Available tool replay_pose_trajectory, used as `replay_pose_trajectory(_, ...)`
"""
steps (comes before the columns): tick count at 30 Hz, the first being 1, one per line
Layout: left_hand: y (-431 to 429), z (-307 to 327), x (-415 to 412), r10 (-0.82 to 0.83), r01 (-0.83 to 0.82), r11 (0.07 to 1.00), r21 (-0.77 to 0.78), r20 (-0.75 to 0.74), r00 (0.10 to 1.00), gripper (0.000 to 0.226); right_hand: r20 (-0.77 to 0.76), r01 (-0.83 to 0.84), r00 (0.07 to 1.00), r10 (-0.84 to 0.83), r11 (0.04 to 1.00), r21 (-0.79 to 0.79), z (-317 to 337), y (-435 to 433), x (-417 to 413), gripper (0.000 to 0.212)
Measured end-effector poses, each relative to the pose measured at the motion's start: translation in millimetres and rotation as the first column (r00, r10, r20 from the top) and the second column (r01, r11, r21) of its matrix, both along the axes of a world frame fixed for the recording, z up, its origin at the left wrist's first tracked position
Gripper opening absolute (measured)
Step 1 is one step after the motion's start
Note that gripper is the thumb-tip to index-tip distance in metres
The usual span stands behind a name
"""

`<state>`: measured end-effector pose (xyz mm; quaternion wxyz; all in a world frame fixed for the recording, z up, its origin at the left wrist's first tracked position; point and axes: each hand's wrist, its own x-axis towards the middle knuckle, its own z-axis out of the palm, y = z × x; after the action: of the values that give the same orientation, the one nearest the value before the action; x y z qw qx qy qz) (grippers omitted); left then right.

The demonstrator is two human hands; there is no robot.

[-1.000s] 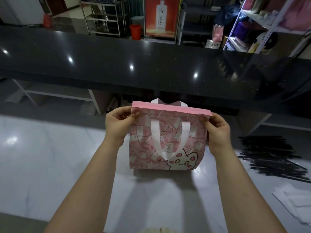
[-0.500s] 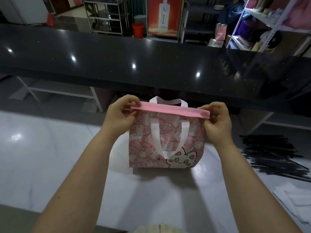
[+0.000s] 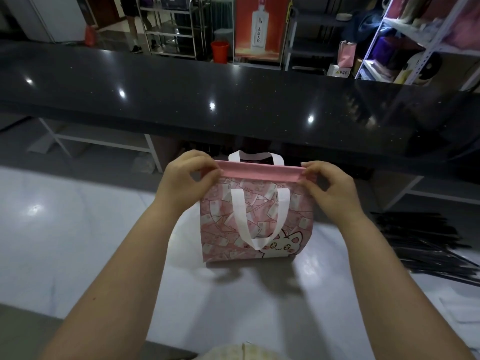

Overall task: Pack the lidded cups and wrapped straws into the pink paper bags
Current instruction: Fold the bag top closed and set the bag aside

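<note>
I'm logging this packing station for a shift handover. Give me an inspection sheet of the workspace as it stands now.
Surface: glossy white worktop, with a black counter behind it.
Job's things: pink paper bag upright, top folded shut; black wrapped straws piled at right; no cups seen.
Clutter: white sheets at the right edge.
Grippers: left hand and right hand pinch the ends of the bag's folded top.
Cables: nothing seen.
Surroundings: red bucket, metal racks, bottle poster, storage shelving.

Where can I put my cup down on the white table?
Left of the pink bag and the left hand, the white table is bare. The strip near you is bare too. The right side is crowded with black straws and white papers.
</note>
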<state>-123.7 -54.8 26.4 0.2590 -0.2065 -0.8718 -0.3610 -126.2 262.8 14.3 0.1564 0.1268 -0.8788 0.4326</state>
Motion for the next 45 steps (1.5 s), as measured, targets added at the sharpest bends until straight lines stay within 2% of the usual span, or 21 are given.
replay_pose_trajectory(3, 19, 12, 0, 0.043, -0.042, 0.999, -0.025, 0.041, 0.998, 0.034, -0.108, 0.043, 0.994, -0.017, 0.969, 0.244, 12, -26, -3, 0.030)
replay_pose_trajectory(5, 33, 18, -3, 0.036, -0.038, 0.984, -0.174, -0.010, 0.999, 0.043, -0.191, 0.035, 0.981, 0.041, 0.924, 0.381, 19, -45, -6, 0.026)
replay_pose_trajectory(6, 42, 20, -5, 0.032, -0.040, 0.962, -0.270, -0.034, 0.999, 0.040, -0.201, 0.023, 0.977, 0.069, 0.906, 0.422, 21, -54, -6, 0.021)
replay_pose_trajectory(9, 71, 18, -11, 0.109, -0.095, 0.865, -0.492, 0.001, 0.994, 0.026, -0.170, 0.006, 0.982, 0.081, 0.890, 0.455, 20, -72, -7, 0.019)
replay_pose_trajectory(12, 88, 7, -15, 0.223, -0.177, 0.792, -0.585, 0.006, 0.975, 0.028, -0.180, 0.057, 0.983, 0.033, 0.879, 0.473, 17, -78, -9, 0.023)
replay_pose_trajectory(16, 94, 5, -13, 0.309, -0.248, 0.774, -0.583, 0.004, 0.951, 0.024, -0.193, 0.053, 0.980, 0.050, 0.867, 0.495, 17, -80, -7, 0.023)
replay_pose_trajectory(20, 86, 4, -8, 0.296, -0.255, 0.782, -0.569, -0.021, 0.955, 0.020, -0.191, 0.032, 0.979, 0.076, 0.863, 0.503, 18, -68, -6, 0.015)
replay_pose_trajectory(28, 57, 6, -5, 0.310, -0.262, 0.761, -0.594, -0.022, 0.950, 0.020, -0.014, -0.002, 1.000, 0.013, 0.812, 0.584, 26, -48, -5, 0.024)
replay_pose_trajectory(31, 60, 11, -9, 0.302, -0.256, 0.750, -0.610, -0.029, 0.953, 0.018, -0.019, 0.002, 1.000, 0.011, 0.801, 0.599, 30, -48, -6, 0.024)
replay_pose_trajectory(33, 58, 14, -9, 0.287, -0.262, 0.766, -0.587, -0.053, 0.956, 0.012, -0.035, 0.009, 0.999, 0.015, 0.803, 0.596, 30, -42, -3, 0.022)
replay_pose_trajectory(36, 43, 16, -6, 0.293, -0.278, 0.775, -0.568, -0.068, 0.954, 0.022, 0.011, 0.024, 0.999, -0.036, 0.837, 0.547, 26, -23, 2, 0.022)
replay_pose_trajectory(41, 21, 18, -5, 0.160, -0.096, 0.890, -0.445, 0.107, 0.981, 0.015, 0.076, 0.063, 0.990, -0.117, 0.861, 0.505, 23, -4, 6, 0.025)
replay_pose_trajectory(45, 19, 18, -5, 0.209, -0.164, 0.915, -0.368, 0.088, 0.974, 0.014, 0.050, 0.063, 0.994, -0.099, 0.878, 0.474, 23, -14, 6, 0.025)
